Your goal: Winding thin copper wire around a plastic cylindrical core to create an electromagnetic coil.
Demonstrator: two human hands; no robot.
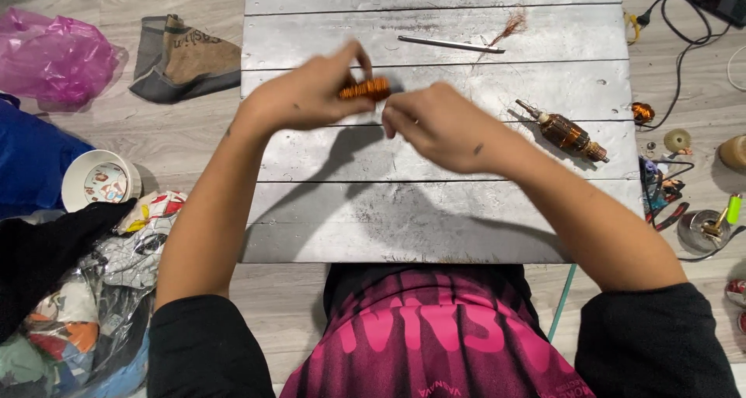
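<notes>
A copper coil (pixel 364 89) is gripped by the fingers of the left hand (pixel 307 95) above the grey plank table (pixel 435 211); the right hand (pixel 439 126) is curled just right of it, its grasp unclear. A motor armature (pixel 566 131) is seen further right, a metal rod (pixel 451 44) beyond

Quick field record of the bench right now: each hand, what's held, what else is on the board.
left hand: pinches the copper-wound coil above the board
right hand: at the coil's right end, grip unclear from blur
surface: grey plank board
on board, right: motor armature
on board, top: thin metal rod, tuft of copper wire
</notes>
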